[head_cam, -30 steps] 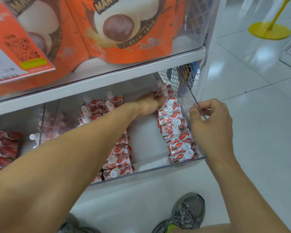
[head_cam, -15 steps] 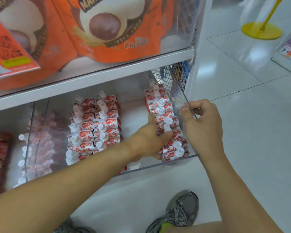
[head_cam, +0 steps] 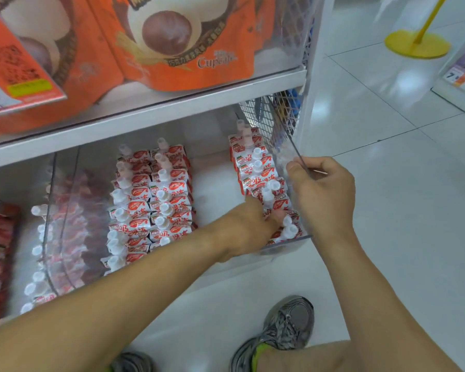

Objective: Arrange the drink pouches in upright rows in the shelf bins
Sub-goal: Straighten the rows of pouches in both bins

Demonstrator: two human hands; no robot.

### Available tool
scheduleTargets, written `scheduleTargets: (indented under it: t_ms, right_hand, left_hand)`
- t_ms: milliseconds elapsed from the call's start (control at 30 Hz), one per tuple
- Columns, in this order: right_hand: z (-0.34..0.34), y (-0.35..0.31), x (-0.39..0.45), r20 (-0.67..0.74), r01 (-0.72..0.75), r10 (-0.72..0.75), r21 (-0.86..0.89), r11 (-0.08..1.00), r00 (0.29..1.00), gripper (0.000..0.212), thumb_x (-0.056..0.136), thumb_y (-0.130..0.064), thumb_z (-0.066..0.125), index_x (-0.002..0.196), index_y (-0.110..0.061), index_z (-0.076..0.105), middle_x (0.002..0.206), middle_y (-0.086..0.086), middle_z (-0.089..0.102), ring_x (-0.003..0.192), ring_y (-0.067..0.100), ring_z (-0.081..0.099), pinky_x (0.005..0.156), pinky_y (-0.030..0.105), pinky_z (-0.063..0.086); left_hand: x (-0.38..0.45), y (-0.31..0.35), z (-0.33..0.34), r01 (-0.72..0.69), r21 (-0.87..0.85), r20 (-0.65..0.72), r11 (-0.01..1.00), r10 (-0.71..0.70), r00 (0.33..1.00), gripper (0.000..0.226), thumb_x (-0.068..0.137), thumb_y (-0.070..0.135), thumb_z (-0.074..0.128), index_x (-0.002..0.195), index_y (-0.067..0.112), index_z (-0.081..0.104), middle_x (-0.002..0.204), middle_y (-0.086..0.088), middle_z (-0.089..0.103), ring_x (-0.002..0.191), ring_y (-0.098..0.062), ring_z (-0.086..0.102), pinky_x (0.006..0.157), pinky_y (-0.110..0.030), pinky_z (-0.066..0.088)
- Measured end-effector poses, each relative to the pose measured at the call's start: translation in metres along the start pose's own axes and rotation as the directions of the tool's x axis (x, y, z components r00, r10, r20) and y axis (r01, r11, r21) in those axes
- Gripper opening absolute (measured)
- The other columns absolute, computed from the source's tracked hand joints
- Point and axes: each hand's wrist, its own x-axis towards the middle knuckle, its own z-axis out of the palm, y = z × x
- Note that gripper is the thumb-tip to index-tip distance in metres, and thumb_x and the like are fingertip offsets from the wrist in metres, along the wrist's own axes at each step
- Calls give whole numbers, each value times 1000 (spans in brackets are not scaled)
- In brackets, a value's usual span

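Red-and-white drink pouches with white caps stand in a clear plastic bin (head_cam: 287, 244) on the lower shelf. One row (head_cam: 258, 173) runs along the bin's right wall; two more rows (head_cam: 156, 200) stand to the left, with a bare gap between. My left hand (head_cam: 249, 226) reaches into the bin's front right corner, its fingers curled around the front pouches of the right row. My right hand (head_cam: 322, 194) pinches the top edge of the bin's clear right wall.
Orange snack bags (head_cam: 177, 41) fill the shelf above. A wire mesh panel (head_cam: 277, 116) closes the shelf's right end. More pouches sit in a bin at the left (head_cam: 65, 226). A yellow stand base (head_cam: 416, 45) is on the tiled floor; my shoes (head_cam: 285, 331) are below.
My left hand drew back from the rear of the right row to its front end. My right hand kept its pinch on the bin wall.
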Motion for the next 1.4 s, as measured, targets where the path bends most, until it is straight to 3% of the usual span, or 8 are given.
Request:
scheduleTargets:
  t_ms: [167,300,433,667,833,1067,1233,1400]
  right_hand:
    - [-2,1,-1,9,-70,69,94,993,998,14,79,-29,77,89,-20,72,79,-6,73,75,12,70,73,30,56]
    - [-1,2,-1,3,-41,41,80,996,999,15,81,-29,75,91,-19,71,80,-7,72,75,11,69,70,26,52]
    - [0,2,-2,-10,-23,24,66,998,1000,13,81,-27,74,91,-19,71,80,-7,71,75,12,69,69,25,51]
    - [1,0,-3,-19,-26,27,68,997,999,15,79,-30,74,90,-20,71,81,-7,72,76,14,70,74,34,57]
    - [-1,-1,-3,6,-52,52,79,996,999,16,80,-28,75,92,-19,71,83,-5,72,78,15,70,75,34,58]
    - [-2,3,0,2,-43,43,78,996,999,15,79,-27,73,92,-20,71,83,-8,72,78,11,69,74,31,56]
    - [-6,5,-1,39,-16,13,78,997,999,14,81,-27,74,93,-20,72,83,-13,71,76,3,67,70,23,50]
    - [-12,7,-2,42,99,-100,26,995,994,8,80,-27,78,88,-24,78,75,-16,73,69,-4,67,68,16,52]
  left_hand:
    - [-6,-5,-12,1,-293,66,956,20,998,51,84,53,65,129,36,51,119,20,63,109,-5,61,88,-41,57]
    - [0,-12,-1,-84,-205,-33,975,78,996,81,67,71,66,137,39,39,120,22,63,108,-5,62,99,-36,49]
    - [1,-9,-10,-9,-185,31,983,15,999,65,69,70,68,121,37,47,111,32,58,110,-3,60,96,-32,50]
    - [1,-5,-20,-12,-140,79,990,23,997,72,72,59,73,133,29,49,120,20,61,111,-2,58,100,-30,47]
    - [11,-8,-27,97,-311,-206,945,-167,964,72,77,55,68,133,16,47,129,-5,58,116,-25,57,104,-39,44]
    - [28,-15,-16,106,-545,83,832,-72,994,35,94,39,51,125,24,58,126,16,59,125,-6,47,112,-32,25]
    - [43,8,-35,-66,-548,-257,834,-92,962,48,101,43,38,136,14,51,133,5,52,125,-13,46,107,-28,28]
    - [79,9,-18,-69,-582,-311,810,-143,940,75,89,67,36,144,16,36,138,-2,53,121,-20,55,104,-36,40]
